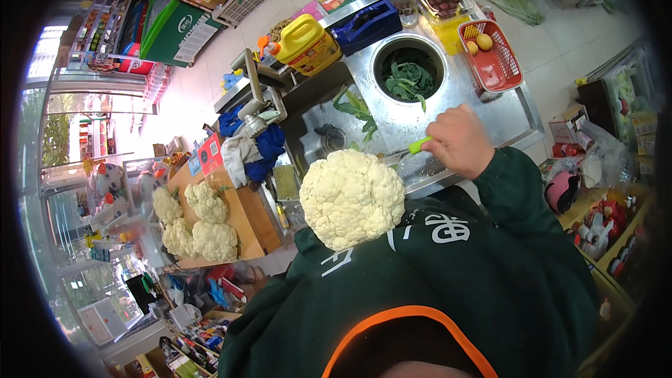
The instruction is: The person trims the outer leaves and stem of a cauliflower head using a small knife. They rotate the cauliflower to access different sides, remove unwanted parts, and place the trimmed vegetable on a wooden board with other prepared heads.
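A large white cauliflower head (353, 198) is in front of my chest, over the near edge of the sink counter. My left hand is out of sight; the cauliflower covers the area where it could be. My right hand (461, 140) is closed around the bright green handle of a knife (419, 145). The knife's metal blade points left, close to the cauliflower's upper right rim, and its tip is partly hidden. Past the cauliflower, a cut green leaf (358, 111) lies at the edge of the steel sink basin (310, 115).
Cauliflower leaves (409, 81) fill a round opening in the steel counter (388, 126). A red basket (492, 63) with yellow fruit stands to its right. Behind the sink is a yellow jug (304, 44). Several cauliflowers (214, 241) rest on a wooden table (257, 220) at left.
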`<state>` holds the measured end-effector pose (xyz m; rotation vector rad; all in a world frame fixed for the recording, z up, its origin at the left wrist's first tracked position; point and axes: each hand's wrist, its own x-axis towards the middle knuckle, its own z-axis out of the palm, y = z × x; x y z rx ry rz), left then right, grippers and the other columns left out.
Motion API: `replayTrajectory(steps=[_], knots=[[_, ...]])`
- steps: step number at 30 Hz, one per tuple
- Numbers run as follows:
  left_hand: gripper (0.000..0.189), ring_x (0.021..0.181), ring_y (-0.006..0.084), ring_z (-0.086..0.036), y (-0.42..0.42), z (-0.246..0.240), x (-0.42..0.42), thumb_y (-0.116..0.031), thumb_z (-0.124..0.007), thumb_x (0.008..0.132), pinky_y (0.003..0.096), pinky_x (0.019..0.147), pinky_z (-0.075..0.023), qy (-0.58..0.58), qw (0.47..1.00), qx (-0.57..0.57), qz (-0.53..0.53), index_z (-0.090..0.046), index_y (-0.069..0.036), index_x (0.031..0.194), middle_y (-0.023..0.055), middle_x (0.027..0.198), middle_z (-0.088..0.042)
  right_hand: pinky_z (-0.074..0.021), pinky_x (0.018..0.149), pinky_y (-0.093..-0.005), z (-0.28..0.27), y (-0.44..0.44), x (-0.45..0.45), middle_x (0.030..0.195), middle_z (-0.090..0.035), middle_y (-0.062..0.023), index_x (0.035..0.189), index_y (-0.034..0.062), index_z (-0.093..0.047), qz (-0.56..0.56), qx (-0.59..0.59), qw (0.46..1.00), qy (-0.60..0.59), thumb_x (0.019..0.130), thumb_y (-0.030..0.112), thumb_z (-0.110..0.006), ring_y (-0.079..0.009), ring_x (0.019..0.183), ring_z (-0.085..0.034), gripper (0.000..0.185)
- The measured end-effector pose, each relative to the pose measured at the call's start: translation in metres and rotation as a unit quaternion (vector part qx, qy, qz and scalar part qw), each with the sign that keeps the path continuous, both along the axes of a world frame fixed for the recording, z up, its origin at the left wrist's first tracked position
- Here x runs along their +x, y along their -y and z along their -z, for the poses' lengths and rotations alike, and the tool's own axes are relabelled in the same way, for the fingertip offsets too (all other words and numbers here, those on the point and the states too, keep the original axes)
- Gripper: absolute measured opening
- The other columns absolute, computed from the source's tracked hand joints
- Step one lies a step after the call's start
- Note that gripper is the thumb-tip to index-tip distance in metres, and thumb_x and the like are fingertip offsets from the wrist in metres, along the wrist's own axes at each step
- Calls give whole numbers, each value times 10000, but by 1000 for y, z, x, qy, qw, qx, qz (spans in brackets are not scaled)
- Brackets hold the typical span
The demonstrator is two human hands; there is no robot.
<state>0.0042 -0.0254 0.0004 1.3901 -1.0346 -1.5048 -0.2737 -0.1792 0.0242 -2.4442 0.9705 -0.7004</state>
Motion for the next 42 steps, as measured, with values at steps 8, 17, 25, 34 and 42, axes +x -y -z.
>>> replayTrajectory(steps=[8, 17, 25, 34, 42], knots=[[381, 1110, 239, -647, 8, -17, -2, -435, -599, 1011, 395, 945, -494, -243, 962, 90, -80, -649, -219, 1321, -25, 1239, -672, -382, 764, -425, -9, -3, -6, 733, -550, -52, 789, 124, -621, 21, -6, 999, -47, 921, 405, -742, -286, 758, -557, 333], [457, 1121, 246, -646, 6, -21, -4, -484, -669, 968, 422, 956, -498, -12, 1000, -1, -3, -657, -201, 1326, -4, 1226, -670, -383, 775, -437, -16, -6, -1, 733, -560, -55, 792, 128, -633, -42, -20, 998, 37, 914, 394, -753, -291, 752, -563, 316], [424, 1150, 250, -651, 9, -27, -9, -407, -668, 985, 422, 933, -518, -71, 996, 38, -33, -658, -199, 1354, 27, 1276, -674, -380, 773, -431, -8, -14, -2, 730, -580, -53, 765, 132, -630, -29, -7, 999, 42, 919, 383, -755, -286, 744, -571, 320], [431, 1117, 247, -671, 11, -51, -9, -380, -652, 981, 425, 875, -527, -272, 949, 143, -75, -650, -173, 1360, 7, 1281, -677, -381, 769, -427, -9, -19, -2, 709, -569, -56, 777, 119, -623, -19, 8, 999, 42, 941, 389, -743, -287, 736, -567, 338], [579, 1404, 359, -550, -1, -18, 2, -485, -407, 1134, 560, 1175, -473, 178, 973, -1, 144, -464, -115, 1576, 173, 1596, -507, -387, 785, -441, -3, -26, -7, 742, -603, -64, 808, 110, -650, -13, 59, 998, 37, 947, 374, -736, -293, 775, -590, 310]])
